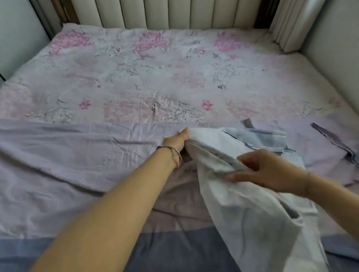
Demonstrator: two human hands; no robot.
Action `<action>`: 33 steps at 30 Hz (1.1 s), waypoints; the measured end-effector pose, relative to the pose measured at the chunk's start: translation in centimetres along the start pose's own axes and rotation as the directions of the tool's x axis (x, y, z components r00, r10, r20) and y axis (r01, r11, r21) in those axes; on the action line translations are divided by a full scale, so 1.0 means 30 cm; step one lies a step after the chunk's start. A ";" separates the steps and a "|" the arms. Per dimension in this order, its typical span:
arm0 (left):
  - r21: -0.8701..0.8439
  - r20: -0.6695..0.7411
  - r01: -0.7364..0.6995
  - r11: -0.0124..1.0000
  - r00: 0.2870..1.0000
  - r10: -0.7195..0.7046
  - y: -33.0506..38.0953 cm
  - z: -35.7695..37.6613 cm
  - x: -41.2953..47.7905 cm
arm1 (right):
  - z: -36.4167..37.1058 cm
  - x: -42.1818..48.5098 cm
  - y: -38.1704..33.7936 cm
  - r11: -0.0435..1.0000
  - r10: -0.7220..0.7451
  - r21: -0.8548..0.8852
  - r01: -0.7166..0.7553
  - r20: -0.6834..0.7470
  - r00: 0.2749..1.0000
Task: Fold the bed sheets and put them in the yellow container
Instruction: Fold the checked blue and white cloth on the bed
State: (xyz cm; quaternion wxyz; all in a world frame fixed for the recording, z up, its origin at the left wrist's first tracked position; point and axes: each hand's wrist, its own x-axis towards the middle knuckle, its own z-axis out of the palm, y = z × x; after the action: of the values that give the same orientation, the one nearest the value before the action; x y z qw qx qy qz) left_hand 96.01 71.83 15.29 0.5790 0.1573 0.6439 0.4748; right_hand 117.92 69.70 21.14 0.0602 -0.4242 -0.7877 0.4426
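On the bed [143, 76], the left hand [176, 142] gripped the pale sheet [253, 217] at its far end, the right hand [268, 173] pinching a nearer fold.

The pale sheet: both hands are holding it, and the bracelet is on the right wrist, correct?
Not quite. In the head view the left hand and right hand both hold the pale sheet, but the bracelet is on the left wrist, not the right.

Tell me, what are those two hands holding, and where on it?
Both hold the pale sheet: the left hand grips its far end, the right hand pinches a bunched fold partway along it.
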 end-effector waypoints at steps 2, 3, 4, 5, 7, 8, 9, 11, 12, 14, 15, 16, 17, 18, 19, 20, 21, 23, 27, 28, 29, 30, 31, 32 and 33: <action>-0.084 -0.002 -0.031 0.996 1.000 0.031 0.138 0.082 -0.072 | -0.231 -0.018 -0.093 0.987 -0.050 -0.153 0.040 -0.061 0.997; -0.111 0.000 -0.068 0.991 0.998 0.068 0.223 0.131 -0.111 | -0.346 -0.032 -0.145 0.975 -0.078 -0.217 0.054 -0.102 0.992; -0.143 0.002 -0.109 0.984 0.994 0.111 0.279 0.157 -0.132 | -0.422 -0.029 -0.177 0.961 -0.111 -0.266 0.075 -0.122 0.986; -0.177 -0.008 -0.153 0.972 0.988 0.154 0.344 0.189 -0.166 | -0.495 -0.034 -0.213 0.946 -0.145 -0.312 0.094 -0.146 0.979; -0.247 -0.001 -0.224 0.943 0.973 0.231 0.482 0.252 -0.250 | -0.632 -0.068 -0.293 0.914 -0.212 -0.387 0.122 -0.199 0.957; -0.270 -0.001 -0.282 0.921 0.956 0.293 0.540 0.269 -0.276 | -0.685 -0.083 -0.326 0.900 -0.250 -0.413 0.139 -0.230 0.940; -0.284 -0.006 -0.346 0.894 0.933 0.360 0.593 0.281 -0.315 | -0.728 -0.098 -0.358 0.885 -0.289 -0.441 0.152 -0.262 0.921; -0.294 -0.028 -0.464 0.836 0.878 0.478 0.701 0.295 -0.392 | -0.803 -0.139 -0.426 0.839 -0.376 -0.520 0.163 -0.336 0.864; -0.258 -0.041 -0.507 0.822 0.856 0.515 0.736 0.288 -0.422 | -0.823 -0.155 -0.451 0.815 -0.411 -0.557 0.158 -0.363 0.836; -0.184 -0.072 -0.573 0.799 0.818 0.570 0.781 0.257 -0.487 | -0.837 -0.201 -0.493 0.757 -0.489 -0.633 0.160 -0.387 0.782; -0.170 -0.086 -0.594 0.786 0.804 0.589 0.777 0.239 -0.525 | -0.836 -0.221 -0.497 0.739 -0.513 -0.654 0.161 -0.391 0.764; -0.152 -0.087 -0.617 0.772 0.786 0.612 0.756 0.220 -0.555 | -0.824 -0.240 -0.490 0.717 -0.534 -0.680 0.157 -0.391 0.750; -0.140 -0.080 -0.650 0.747 0.759 0.646 0.716 0.203 -0.585 | -0.803 -0.253 -0.466 0.684 -0.559 -0.714 0.151 -0.379 0.738; -0.147 -0.079 -0.655 0.742 0.755 0.651 0.659 0.181 -0.592 | -0.770 -0.261 -0.429 0.653 -0.575 -0.741 0.155 -0.353 0.738; -0.190 -0.078 -0.650 0.736 0.757 0.648 0.583 0.162 -0.605 | -0.723 -0.269 -0.377 0.633 -0.568 -0.758 0.157 -0.316 0.760; -0.223 -0.079 -0.626 0.747 0.776 0.626 0.503 0.145 -0.597 | -0.678 -0.271 -0.328 0.605 -0.527 -0.784 0.136 -0.267 0.807; -0.203 -0.097 -0.601 0.773 0.798 0.594 0.371 0.114 -0.597 | -0.587 -0.275 -0.252 0.579 -0.446 -0.806 0.122 -0.188 0.875; -0.058 -0.131 -0.530 0.846 0.844 0.520 0.124 0.069 -0.550 | -0.437 -0.288 -0.104 0.547 -0.292 -0.830 0.110 -0.067 0.954; 0.031 -0.122 -0.137 0.990 0.983 0.140 -0.461 -0.014 -0.525 | -0.058 -0.352 0.212 0.538 -0.068 -0.830 0.148 0.132 0.989; 0.041 -0.109 -0.048 0.998 0.993 0.052 -0.577 -0.029 -0.548 | 0.035 -0.370 0.288 0.532 0.034 -0.836 0.132 0.177 0.984; 0.052 -0.101 0.024 0.998 0.995 -0.019 -0.661 -0.039 -0.571 | 0.114 -0.388 0.350 0.524 0.136 -0.844 0.116 0.217 0.967; 0.060 -0.097 0.094 0.994 0.991 -0.088 -0.730 -0.061 -0.583 | 0.186 -0.407 0.402 0.536 0.246 -0.839 0.094 0.261 0.934; 0.067 -0.090 0.155 0.986 0.985 -0.149 -0.784 -0.083 -0.595 | 0.245 -0.422 0.442 0.572 0.292 -0.817 0.067 0.280 0.915; 0.077 -0.094 0.198 0.977 0.977 -0.190 -0.823 -0.112 -0.594 | 0.292 -0.430 0.462 0.611 0.315 -0.791 0.027 0.274 0.909; 0.093 -0.110 0.231 0.969 0.969 -0.220 -0.862 -0.142 -0.589 | 0.335 -0.433 0.478 0.651 0.325 -0.759 -0.011 0.266 0.908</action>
State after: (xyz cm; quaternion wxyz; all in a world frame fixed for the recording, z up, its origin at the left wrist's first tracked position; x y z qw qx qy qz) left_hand 106.13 43.79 4.77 0.5875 0.0896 0.7097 0.3784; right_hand 130.24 57.40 8.02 -0.3130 -0.3902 -0.8510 0.1602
